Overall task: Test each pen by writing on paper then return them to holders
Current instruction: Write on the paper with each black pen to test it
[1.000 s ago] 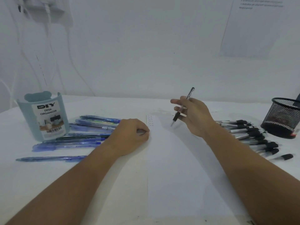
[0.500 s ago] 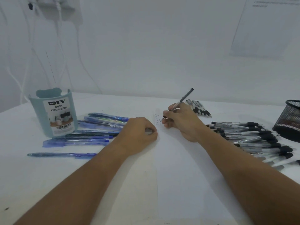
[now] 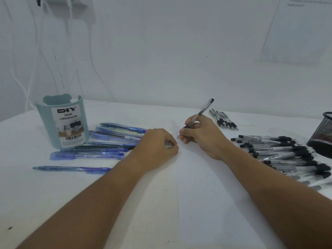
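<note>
My right hand (image 3: 203,136) grips a clear black-tipped pen (image 3: 201,113) in a writing hold, its tip down on the top left corner of the white paper (image 3: 206,194), beside several small marks. My left hand (image 3: 158,143) rests curled on the paper's left edge and holds nothing I can see. Several blue pens (image 3: 111,139) lie to the left beside the teal desk organizer (image 3: 62,121). A pile of black pens (image 3: 287,151) lies to the right, next to the black mesh holder (image 3: 321,135).
A smaller group of black pens (image 3: 223,120) lies behind my right hand. One blue pen (image 3: 71,168) lies apart near the left front. White cables (image 3: 41,51) hang on the wall behind the organizer. A sheet (image 3: 296,29) is stuck on the wall at the upper right.
My right hand brought the pen down from mid-air onto the paper's top corner and now writes there. My left hand stayed in place.
</note>
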{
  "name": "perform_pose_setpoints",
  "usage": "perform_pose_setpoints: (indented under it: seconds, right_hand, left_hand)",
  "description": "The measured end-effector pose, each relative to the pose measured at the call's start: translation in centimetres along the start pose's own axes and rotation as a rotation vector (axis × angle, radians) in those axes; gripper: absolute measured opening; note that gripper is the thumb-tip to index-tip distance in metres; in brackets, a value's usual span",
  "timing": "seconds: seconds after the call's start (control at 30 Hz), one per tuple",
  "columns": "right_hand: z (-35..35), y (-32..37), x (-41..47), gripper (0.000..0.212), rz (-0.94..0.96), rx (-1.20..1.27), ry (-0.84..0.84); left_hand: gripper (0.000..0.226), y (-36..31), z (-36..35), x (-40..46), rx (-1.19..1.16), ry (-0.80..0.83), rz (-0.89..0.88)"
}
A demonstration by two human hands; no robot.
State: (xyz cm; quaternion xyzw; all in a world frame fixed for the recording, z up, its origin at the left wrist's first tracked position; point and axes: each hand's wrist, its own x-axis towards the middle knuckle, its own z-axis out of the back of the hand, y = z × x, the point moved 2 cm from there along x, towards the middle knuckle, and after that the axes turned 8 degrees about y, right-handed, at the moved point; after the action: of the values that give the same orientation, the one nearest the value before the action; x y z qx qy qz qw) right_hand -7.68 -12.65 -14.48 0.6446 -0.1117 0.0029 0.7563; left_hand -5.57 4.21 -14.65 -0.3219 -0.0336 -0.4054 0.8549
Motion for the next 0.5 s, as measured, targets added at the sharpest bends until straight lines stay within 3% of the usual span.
perform_pose_setpoints:
  seconds: [0.5]
  right_hand:
    - [0.1, -0.22, 0.34, 0.024, -0.032, -0.084, 0.012]
  left_hand:
    - [0.014, 0.03, -0.07, 0.04, 0.005, 0.009, 0.021]
